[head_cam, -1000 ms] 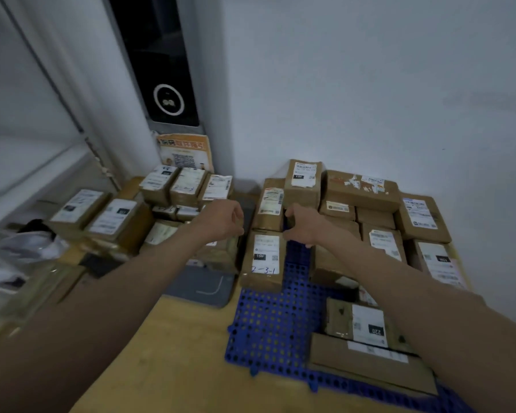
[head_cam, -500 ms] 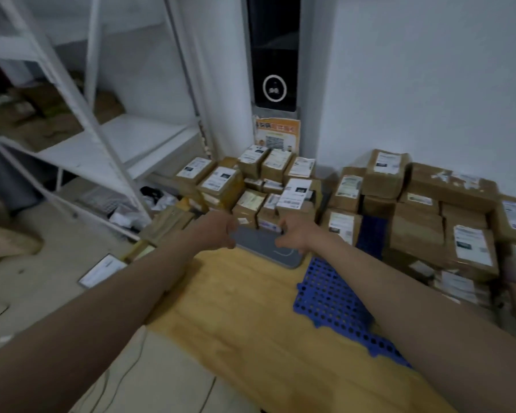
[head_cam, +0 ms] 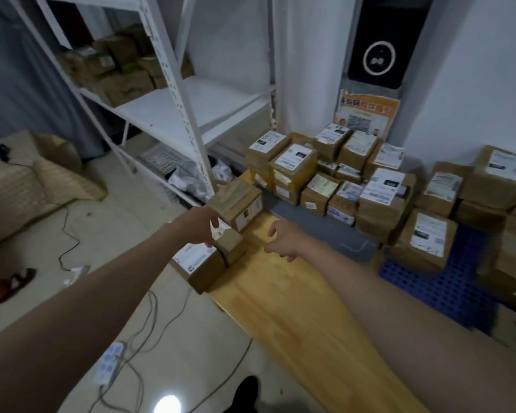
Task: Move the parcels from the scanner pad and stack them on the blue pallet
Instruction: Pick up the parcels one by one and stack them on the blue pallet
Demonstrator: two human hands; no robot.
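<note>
Several brown cardboard parcels with white labels are piled on and behind the grey scanner pad (head_cam: 319, 223). At the right, the blue pallet (head_cam: 447, 281) carries more stacked parcels (head_cam: 423, 239). Three parcels sit at the wooden table's left edge: an upper one (head_cam: 236, 201), a small one (head_cam: 230, 244) and a labelled one (head_cam: 200, 266). My left hand (head_cam: 201, 225) is open, fingers spread, touching the small parcel just below the upper one. My right hand (head_cam: 283, 238) hovers open over the table, a short way right of those parcels, holding nothing.
A white metal shelf rack (head_cam: 173, 114) with boxes stands at the left. Cables and a power strip (head_cam: 108, 365) lie on the floor. A black scanner device (head_cam: 379, 46) is mounted on the wall. The wooden table (head_cam: 295, 317) runs toward me.
The view has swung left. Both hands moved from the parcels at the scanner pad to the table's left edge, and opened from closed fists.
</note>
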